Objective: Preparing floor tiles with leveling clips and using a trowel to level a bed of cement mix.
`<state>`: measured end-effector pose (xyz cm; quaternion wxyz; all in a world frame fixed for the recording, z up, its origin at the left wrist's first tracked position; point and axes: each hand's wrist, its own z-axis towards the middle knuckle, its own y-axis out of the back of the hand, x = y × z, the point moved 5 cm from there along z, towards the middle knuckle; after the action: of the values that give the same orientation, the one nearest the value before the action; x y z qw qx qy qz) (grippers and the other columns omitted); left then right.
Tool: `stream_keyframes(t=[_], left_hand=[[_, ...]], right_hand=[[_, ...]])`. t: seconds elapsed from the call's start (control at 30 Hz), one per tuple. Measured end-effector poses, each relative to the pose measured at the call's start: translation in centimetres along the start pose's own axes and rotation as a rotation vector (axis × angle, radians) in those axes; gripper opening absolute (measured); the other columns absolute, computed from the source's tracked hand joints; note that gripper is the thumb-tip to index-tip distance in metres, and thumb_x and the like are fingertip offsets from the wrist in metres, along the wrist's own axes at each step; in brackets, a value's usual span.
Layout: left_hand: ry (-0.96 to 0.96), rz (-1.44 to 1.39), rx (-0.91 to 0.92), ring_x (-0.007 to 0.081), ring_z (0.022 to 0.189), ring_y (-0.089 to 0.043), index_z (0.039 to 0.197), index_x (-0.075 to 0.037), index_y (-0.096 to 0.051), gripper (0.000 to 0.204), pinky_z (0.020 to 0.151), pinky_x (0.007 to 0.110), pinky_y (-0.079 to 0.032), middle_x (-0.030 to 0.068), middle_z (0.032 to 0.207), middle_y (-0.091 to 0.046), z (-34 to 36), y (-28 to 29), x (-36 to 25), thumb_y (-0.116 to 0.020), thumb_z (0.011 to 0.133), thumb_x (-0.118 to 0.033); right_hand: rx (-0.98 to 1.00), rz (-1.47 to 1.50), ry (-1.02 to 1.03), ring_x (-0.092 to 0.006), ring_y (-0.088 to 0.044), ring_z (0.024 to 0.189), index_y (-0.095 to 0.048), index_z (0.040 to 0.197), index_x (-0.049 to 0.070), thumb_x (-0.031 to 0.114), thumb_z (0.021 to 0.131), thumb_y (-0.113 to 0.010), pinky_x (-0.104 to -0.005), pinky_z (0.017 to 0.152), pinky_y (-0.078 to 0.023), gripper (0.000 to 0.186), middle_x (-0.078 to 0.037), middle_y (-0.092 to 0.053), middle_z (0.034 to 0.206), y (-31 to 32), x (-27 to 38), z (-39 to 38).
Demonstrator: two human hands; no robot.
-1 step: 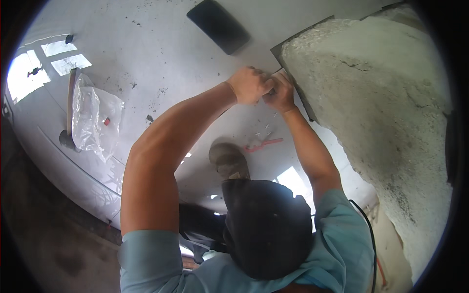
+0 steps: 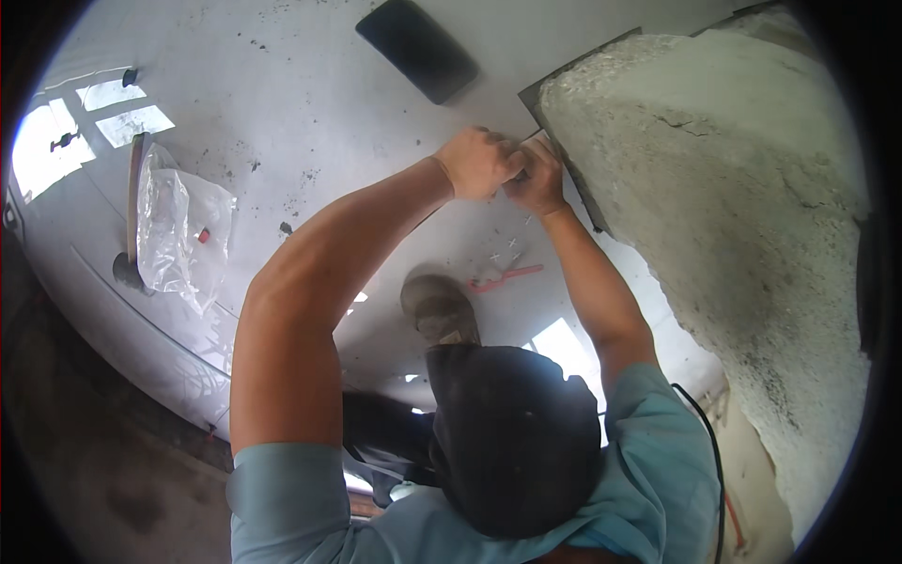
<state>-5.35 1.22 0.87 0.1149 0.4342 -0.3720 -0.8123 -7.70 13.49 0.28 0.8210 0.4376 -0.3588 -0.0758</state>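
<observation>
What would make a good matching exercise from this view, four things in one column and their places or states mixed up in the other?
Column one
1. Black smartphone
2. Clear plastic bag
3. Left hand
4. White cross-shaped spacers

Column two
a. Curled, close beside the right hand
b. Near the pinkish-red strip
c. Lying near the picture's top edge
d. Crumpled at the left, a small red piece showing within its outline

Right pairs: 1-c, 2-d, 3-a, 4-b.
</observation>
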Motion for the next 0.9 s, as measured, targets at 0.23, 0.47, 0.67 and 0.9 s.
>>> stream_keyframes(t=[0.23,0.47,0.67,0.9], left_hand=[[-0.001,0.005,0.090,0.0301,0.068,-0.064,0.081,-0.008,-0.056,0.024,0.057,0.041,-0.049,0.0080,0.073,-0.061,0.4,0.0,0.2,-0.072,0.064,-0.015],[0.157,0.093,0.066,0.0263,0.130,-0.045,0.129,-0.017,-0.053,0.066,0.110,0.048,-0.031,0.0066,0.131,-0.053,-4.3,4.4,2.3,-0.079,0.073,-0.040],[0.421,0.334,0.234,0.0259,0.147,-0.021,0.145,-0.024,-0.041,0.071,0.119,0.056,-0.012,0.0066,0.156,-0.031,-8.1,2.6,-0.3,-0.064,0.084,-0.051],[0.480,0.370,0.241,0.0269,0.149,-0.018,0.144,-0.028,-0.045,0.059,0.119,0.057,-0.011,0.0048,0.159,-0.027,-10.1,2.3,-1.5,-0.058,0.090,-0.046]], right_hand=[[0.019,-0.099,-0.123,-0.0325,-0.054,0.073,-0.053,0.073,0.011,0.017,0.071,-0.072,-0.0462,0.065,-0.042,0.021,-0.008,-0.053,0.073,-0.1,1.3,-0.6],[0.538,-0.129,-0.335,-0.0324,-0.055,0.098,-0.062,0.098,0.007,0.023,0.070,-0.080,-0.0443,0.088,-0.043,0.037,-0.012,-0.059,0.097,5.2,6.7,-10.5],[0.634,-0.195,-0.228,-0.0300,-0.056,0.100,-0.063,0.097,0.009,0.015,0.075,-0.075,-0.0426,0.088,-0.043,0.025,-0.010,-0.060,0.095,5.9,8.9,-14.1],[0.282,0.075,-0.704,-0.0366,-0.065,0.086,-0.060,0.105,0.007,0.013,0.091,-0.057,-0.0428,0.073,-0.051,0.015,-0.016,-0.066,0.088,8.5,3.6,-9.6]])
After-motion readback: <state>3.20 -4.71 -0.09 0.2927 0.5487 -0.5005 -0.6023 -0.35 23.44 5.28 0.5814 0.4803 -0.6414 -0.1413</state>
